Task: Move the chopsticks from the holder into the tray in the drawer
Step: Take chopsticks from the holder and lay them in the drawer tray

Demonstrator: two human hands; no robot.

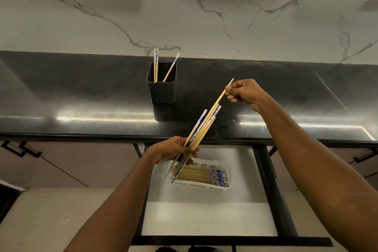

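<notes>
A black square holder [162, 88] stands on the dark counter with three blue-and-white-topped wooden chopsticks [156, 65] leaning inside it. My left hand [171, 150] grips a bundle of several chopsticks [201, 129], slanted up to the right above the drawer. My right hand [243, 92] pinches the upper end of one long chopstick [222, 96] that runs down into that bundle. Below my left hand, a white slotted tray [228, 170] lies in the open drawer, holding several chopsticks [202, 176] laid side by side.
The white-lined open drawer [204, 215] sticks out under the black counter [81, 96], with dark rails on both sides. Cabinet fronts with black handles [22, 149] flank it. A marbled white wall [184, 10] rises behind the counter.
</notes>
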